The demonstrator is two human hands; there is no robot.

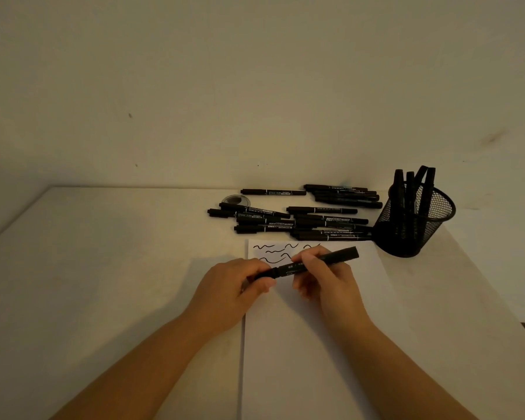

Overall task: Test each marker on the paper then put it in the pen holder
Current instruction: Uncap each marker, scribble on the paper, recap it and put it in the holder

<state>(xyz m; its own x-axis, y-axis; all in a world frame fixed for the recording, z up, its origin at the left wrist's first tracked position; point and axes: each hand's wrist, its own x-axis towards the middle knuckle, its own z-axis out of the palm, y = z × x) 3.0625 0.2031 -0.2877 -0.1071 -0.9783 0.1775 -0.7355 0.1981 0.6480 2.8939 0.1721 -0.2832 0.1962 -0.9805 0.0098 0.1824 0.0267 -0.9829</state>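
Head view: the marker (308,263) lies level between both hands, just above the upper part of the paper (300,344). The left hand (234,286) has its fingers (262,283) curled round the marker's left end, and the right hand (324,268) pinches the barrel near the middle; that two-ended hold looks like pulling a cap off or pushing it back on, though which one I cannot tell, since the left end is hidden in the grip. Squiggles (273,253) already mark the paper's top edge, so testing seems well under way. Beyond the paper a loose pile (294,215) of markers waits within reach on the worktop (118,268), probably the untested ones. To the right of the pile stands the mesh holder (415,219) with a few markers upright in it, near the right hand for an easy drop. A small round lid-like disc (236,200) lies at the pile's left edge
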